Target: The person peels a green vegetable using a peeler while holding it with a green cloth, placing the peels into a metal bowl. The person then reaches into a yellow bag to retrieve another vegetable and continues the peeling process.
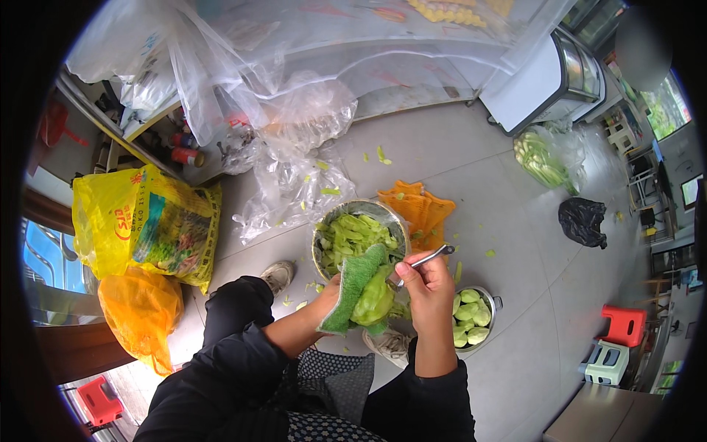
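Note:
My left hand (pixel 330 301), partly covered by a green cloth (pixel 359 279), holds a pale green chayote (pixel 374 303) over the near side of a round bin. My right hand (pixel 425 282) grips a metal-handled peeler (pixel 425 258), its head against the chayote's upper right side. Green peelings (pixel 356 235) fill much of the bin (pixel 405 221), which has a plastic liner. To the right, a metal pot (pixel 493 315) holds several peeled chayotes (pixel 472 312). My left fingers are mostly hidden behind the cloth.
An orange mesh bag (pixel 422 215) lies beside the bin, and crumpled clear plastic (pixel 295 185) lies behind it. A yellow sack (pixel 149 221) stands left. At right are bagged green vegetables (pixel 538 157), a black plastic bag (pixel 582 222) and stools. Peel scraps dot the floor.

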`<state>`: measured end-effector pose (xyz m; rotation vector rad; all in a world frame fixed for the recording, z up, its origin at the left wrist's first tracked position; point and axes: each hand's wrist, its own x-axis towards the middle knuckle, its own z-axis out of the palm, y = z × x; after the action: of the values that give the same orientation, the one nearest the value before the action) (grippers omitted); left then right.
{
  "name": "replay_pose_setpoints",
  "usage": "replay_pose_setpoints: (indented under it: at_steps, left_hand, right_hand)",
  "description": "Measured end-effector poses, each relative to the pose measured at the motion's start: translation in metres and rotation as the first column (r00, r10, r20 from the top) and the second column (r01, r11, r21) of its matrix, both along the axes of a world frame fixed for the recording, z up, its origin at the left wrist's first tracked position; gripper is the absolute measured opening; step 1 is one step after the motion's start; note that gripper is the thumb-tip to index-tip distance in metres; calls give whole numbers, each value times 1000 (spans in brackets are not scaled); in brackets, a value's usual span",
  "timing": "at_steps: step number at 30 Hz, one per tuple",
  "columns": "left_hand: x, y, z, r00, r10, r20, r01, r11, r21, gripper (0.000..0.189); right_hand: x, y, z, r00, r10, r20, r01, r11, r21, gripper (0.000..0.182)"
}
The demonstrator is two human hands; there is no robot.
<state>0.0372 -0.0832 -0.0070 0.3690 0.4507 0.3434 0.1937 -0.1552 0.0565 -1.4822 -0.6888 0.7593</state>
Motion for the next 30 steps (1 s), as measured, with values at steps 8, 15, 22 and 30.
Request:
replay_pose_setpoints:
  at_steps: [8, 15, 22, 30]
  left_hand:
    - [1, 3, 12, 998, 55, -35, -55, 998, -5, 48]
    - [1, 8, -1, 999, 40, -25, -40, 999, 2, 46]
    - [2, 8, 10, 996, 45, -77, -48, 998, -33, 38]
    - [-6, 7, 7, 991, 95, -99, -86, 992, 92, 40]
  right_hand:
    - [3, 8, -4, 995, 5, -95, -7, 1000, -25, 13]
    - [0, 11, -7, 999, 6, -41, -8, 1000, -30, 13]
    - [1, 14, -2, 1000, 26, 12, -25, 996, -85, 10]
    - [-1, 18, -12, 999, -13, -49, 10, 998, -62, 12]
